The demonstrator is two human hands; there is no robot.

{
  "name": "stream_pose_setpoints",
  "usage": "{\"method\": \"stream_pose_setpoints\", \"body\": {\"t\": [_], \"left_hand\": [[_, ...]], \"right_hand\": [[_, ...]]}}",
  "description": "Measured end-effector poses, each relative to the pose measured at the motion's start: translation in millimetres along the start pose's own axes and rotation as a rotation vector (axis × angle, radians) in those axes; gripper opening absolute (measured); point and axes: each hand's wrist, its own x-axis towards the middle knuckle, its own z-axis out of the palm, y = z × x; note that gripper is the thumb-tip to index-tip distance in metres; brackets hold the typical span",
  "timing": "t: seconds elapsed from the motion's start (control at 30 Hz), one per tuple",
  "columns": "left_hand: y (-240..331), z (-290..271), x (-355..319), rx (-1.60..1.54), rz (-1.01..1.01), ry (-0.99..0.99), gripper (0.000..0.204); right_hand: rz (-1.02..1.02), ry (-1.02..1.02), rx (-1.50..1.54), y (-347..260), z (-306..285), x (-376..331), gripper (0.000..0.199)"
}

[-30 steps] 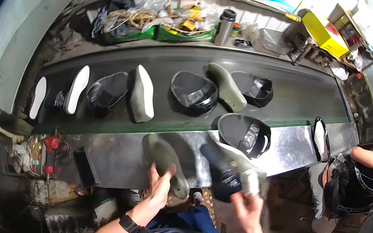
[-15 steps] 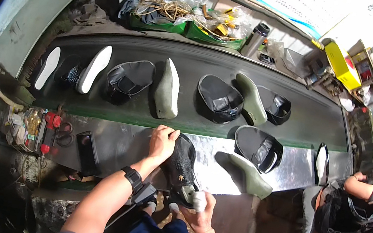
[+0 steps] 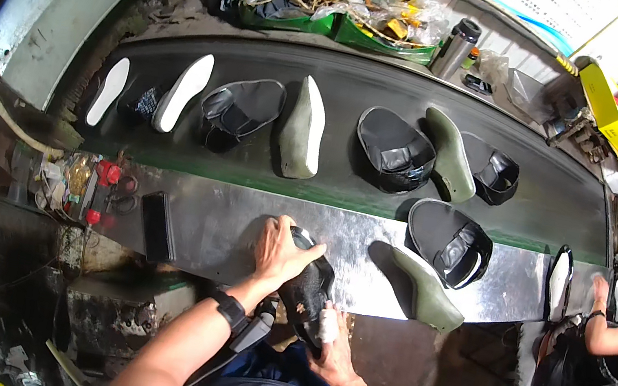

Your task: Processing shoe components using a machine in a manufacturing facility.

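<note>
A black shoe upper (image 3: 303, 291) is held tilted over the near edge of the metal bench (image 3: 240, 206), heel end toward me. My left hand (image 3: 279, 255) grips its toe end, fingers over the far side and thumb across the top. Around the heel end wraps my right hand (image 3: 336, 357), with white tape (image 3: 328, 325) on one digit. No green shows at the heel now, so the last inside is hidden. To the right on the bench lie a green shoe last (image 3: 430, 295) and another black upper (image 3: 435, 228).
Across the black belt (image 3: 346, 76) stand a green last (image 3: 302, 138), another last (image 3: 450, 164), several black uppers (image 3: 395, 138) and white-soled pieces (image 3: 184, 92). A phone (image 3: 157, 226) and red tool (image 3: 107, 174) lie left. At right, a co-worker's arm (image 3: 605, 332) reaches beside a white-soled shoe (image 3: 559, 283).
The green last that showed at the heel of the upper is now covered by it. My left hand's thumb has spread over the toe end. The co-worker's hand has stretched forward over the bench.
</note>
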Motion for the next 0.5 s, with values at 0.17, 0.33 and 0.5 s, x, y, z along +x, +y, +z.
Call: {"method": "stream_pose_setpoints", "body": {"t": [0.17, 0.33, 0.5], "left_hand": [[-15.1, 5.9, 17.5, -0.139, -0.015, 0.039, 0.044], [-36.7, -29.6, 9.7, -0.418, -0.078, 0.156, 0.035], [-33.9, -139.8, -29.2, -0.633, -0.017, 0.342, 0.033]], "right_hand": [[-0.056, -0.021, 0.160, 20.6, 1.8, 13.2, 0.105], [0.029, -0.091, 0.576, -6.7, -6.8, 26.0, 0.105], [0.709, -0.275, 0.980, -57.6, -29.8, 94.2, 0.083]]}}
